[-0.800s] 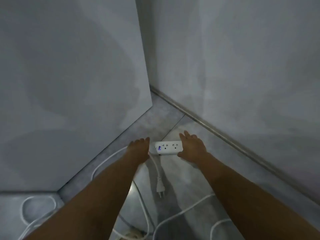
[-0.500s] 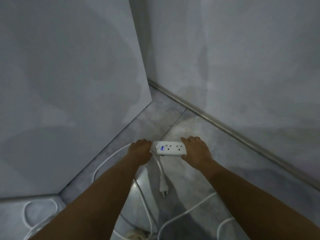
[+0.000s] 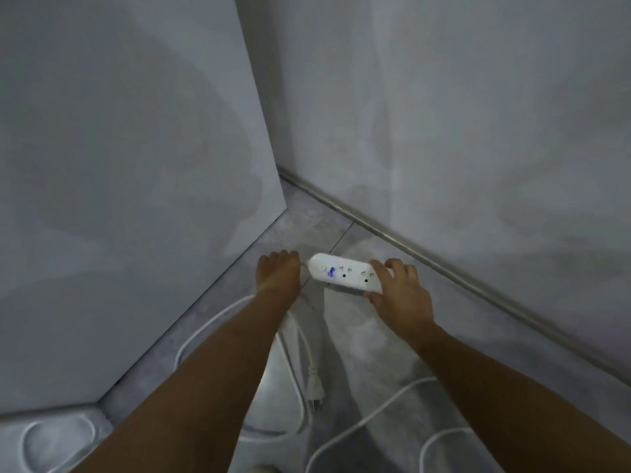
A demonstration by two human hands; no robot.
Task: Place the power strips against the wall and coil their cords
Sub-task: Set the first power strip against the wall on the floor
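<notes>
White plastic power strip (image 3: 345, 277), short, rounded ends, held in the right hand (image 3: 401, 298) near the corner of the room. Fingers (image 3: 380, 268) wrap over its far end, thumb under the near edge; grip closed on the strip. Strip sits slightly tilted, left end higher in view, seemingly lifted off the grey floor (image 3: 478, 336), though contact with the floor cannot be confirmed. Small blue light showing beside a round button at the left end, two sockets to the right of it. Left hand (image 3: 278, 274) just beside the strip's left end, where the cord (image 3: 302, 339) leaves the body; fingers curled down and hidden from this angle, so whether they pinch the cord cannot be told. Cord runs back toward the person and ends in a plug (image 3: 316, 392) lying on the floor between the forearms. More white cable loops (image 3: 362, 421) trail across the floor nearer the camera, one loop at lower left beside a pale panel (image 3: 136, 199) standing on the left. Right-hand wall (image 3: 444, 131) meets the floor at a baseboard (image 3: 444, 264), near but apart from the strip. Lighting dim, details soft.
</notes>
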